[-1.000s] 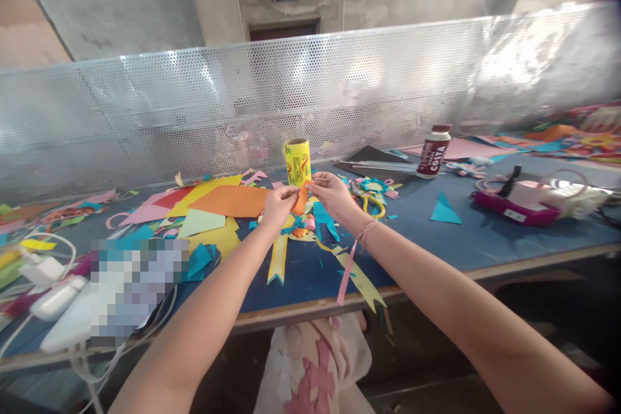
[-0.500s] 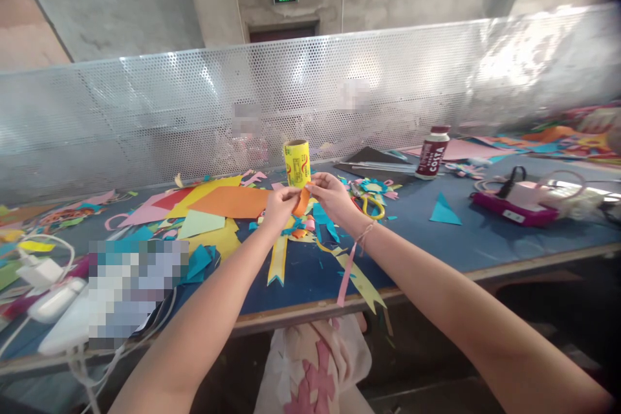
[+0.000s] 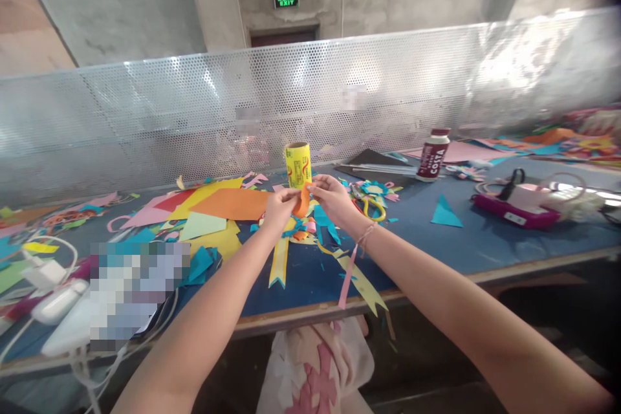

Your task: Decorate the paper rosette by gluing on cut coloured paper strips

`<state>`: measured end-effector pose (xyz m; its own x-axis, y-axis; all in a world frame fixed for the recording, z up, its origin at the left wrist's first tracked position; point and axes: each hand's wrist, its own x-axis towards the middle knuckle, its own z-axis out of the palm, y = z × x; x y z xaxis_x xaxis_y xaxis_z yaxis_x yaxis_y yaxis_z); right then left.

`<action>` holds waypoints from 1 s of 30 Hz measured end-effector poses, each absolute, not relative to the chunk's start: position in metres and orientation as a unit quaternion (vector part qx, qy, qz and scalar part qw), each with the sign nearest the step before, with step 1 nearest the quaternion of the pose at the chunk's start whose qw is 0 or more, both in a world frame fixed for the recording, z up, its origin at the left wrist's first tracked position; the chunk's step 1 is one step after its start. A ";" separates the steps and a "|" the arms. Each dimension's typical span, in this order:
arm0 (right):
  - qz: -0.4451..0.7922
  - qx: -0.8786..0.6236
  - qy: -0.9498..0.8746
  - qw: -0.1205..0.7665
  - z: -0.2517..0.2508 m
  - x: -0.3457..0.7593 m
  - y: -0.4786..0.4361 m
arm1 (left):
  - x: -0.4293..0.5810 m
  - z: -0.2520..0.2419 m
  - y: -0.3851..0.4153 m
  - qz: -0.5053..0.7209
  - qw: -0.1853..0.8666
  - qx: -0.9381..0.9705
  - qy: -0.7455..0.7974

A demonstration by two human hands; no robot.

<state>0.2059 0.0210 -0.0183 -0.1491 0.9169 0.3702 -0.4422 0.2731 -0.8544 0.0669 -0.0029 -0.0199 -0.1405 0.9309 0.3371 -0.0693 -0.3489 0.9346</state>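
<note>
A small curved strip of orange paper (image 3: 303, 204) is pinched between my two hands above the table. My left hand (image 3: 282, 207) grips its left end, and my right hand (image 3: 332, 197) holds its upper right end by the fingertips. Just behind stands an upright yellow cardboard tube (image 3: 297, 163) with a hollow top. Below my hands lies a paper rosette, partly hidden, with a yellow forked ribbon (image 3: 279, 264) hanging toward me. Yellow-handled scissors (image 3: 374, 209) rest by my right wrist, near a blue paper flower (image 3: 374, 187).
Coloured paper sheets, including a large orange one (image 3: 233, 204), spread to the left. A tablet-like device, blurred, lies with white chargers (image 3: 46, 272) and cables at the left front. A Costa bottle (image 3: 433, 155), blue paper triangle (image 3: 446, 212) and purple power strip (image 3: 515, 210) stand right. A perforated metal screen (image 3: 194, 110) closes the back.
The orange strip is bent slightly more between my fingers. Both hands stay in nearly the same place, and the whole view has shifted a little.
</note>
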 end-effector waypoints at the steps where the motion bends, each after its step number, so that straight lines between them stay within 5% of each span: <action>1: 0.555 -0.230 -0.515 0.612 -0.019 0.206 0.022 | 0.067 -0.020 -0.003 0.629 0.399 0.523 0.414; 18: 0.566 -0.272 -0.602 0.493 -0.025 0.199 0.012 | 0.054 -0.017 0.003 0.697 0.479 0.384 0.370; 30: 0.593 -0.239 -0.591 0.491 -0.026 0.196 0.013 | 0.053 -0.017 0.002 0.631 0.414 0.472 0.455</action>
